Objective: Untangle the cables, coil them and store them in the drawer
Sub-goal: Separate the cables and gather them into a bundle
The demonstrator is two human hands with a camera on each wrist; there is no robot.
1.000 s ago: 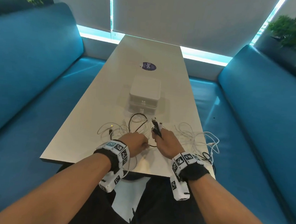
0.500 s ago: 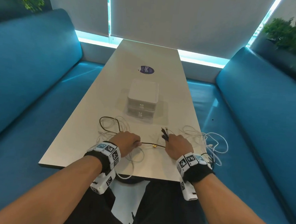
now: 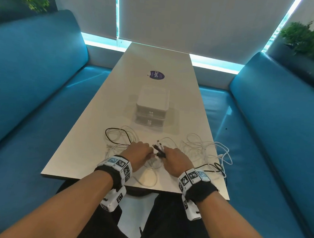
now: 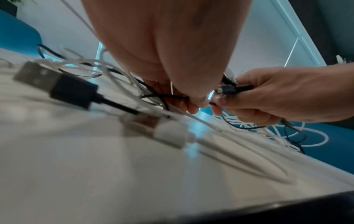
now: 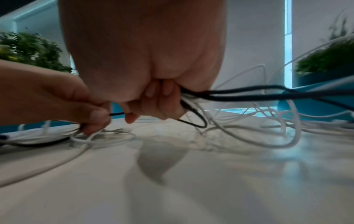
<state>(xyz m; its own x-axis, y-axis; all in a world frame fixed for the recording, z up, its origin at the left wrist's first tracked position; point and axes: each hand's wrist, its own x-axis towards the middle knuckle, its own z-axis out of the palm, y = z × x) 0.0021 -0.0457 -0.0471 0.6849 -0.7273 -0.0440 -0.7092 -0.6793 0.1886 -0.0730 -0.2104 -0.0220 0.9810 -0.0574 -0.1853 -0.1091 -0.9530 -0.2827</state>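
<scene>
Tangled black and white cables (image 3: 202, 149) lie across the near end of the table (image 3: 77, 150). My right hand (image 3: 175, 159) grips a bunch of cable ends (image 3: 159, 149), black and white, with its fingers curled round them (image 5: 162, 97). My left hand (image 3: 140, 152) pinches a thin black cable (image 5: 116, 114) right beside the right hand (image 4: 258, 97). A black cable loop (image 3: 114, 134) lies left of the hands. A black USB plug (image 4: 57, 83) rests on the table near my left wrist. The white two-drawer box (image 3: 152, 104) stands behind the cables, both drawers closed.
Blue sofas (image 3: 34, 93) flank the table on both sides. A round dark sticker (image 3: 156, 75) sits further back on the table. White cable loops (image 3: 225, 156) hang over the right edge. Plants (image 3: 308, 36) stand behind the sofas.
My hands drew apart half a second ago with a black cable stretched between them, then came together again. The black loop now lies further left on the table.
</scene>
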